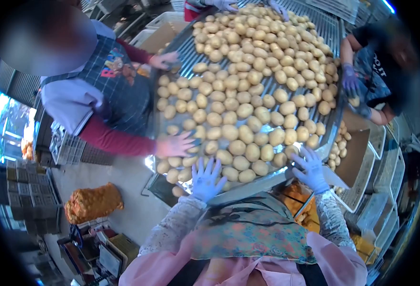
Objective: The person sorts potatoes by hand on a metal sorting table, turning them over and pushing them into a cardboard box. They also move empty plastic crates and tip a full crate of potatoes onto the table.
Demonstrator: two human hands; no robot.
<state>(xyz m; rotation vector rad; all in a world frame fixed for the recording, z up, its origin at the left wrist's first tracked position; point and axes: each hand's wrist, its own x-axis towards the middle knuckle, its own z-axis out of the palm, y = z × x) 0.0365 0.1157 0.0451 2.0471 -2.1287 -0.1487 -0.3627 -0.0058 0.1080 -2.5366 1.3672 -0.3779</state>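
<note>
Many potatoes (238, 148) lie over a metal sorting table (279, 182), thickest at its far end. My left hand (205, 180), in a pale glove, rests open at the near edge, fingers spread against the closest potatoes. At the near right corner, my right hand (311, 169) is gloved too, its fingers apart beside a few potatoes. Neither hand grips a potato. Patterned sleeves cover both my forearms.
A co-worker (119, 86) at the left reaches over the potatoes; another co-worker (381, 66) stands at the right. More gloved hands work at the far end. White crates (384, 176) are stacked at right. A filled orange net sack (94, 202) lies on the floor.
</note>
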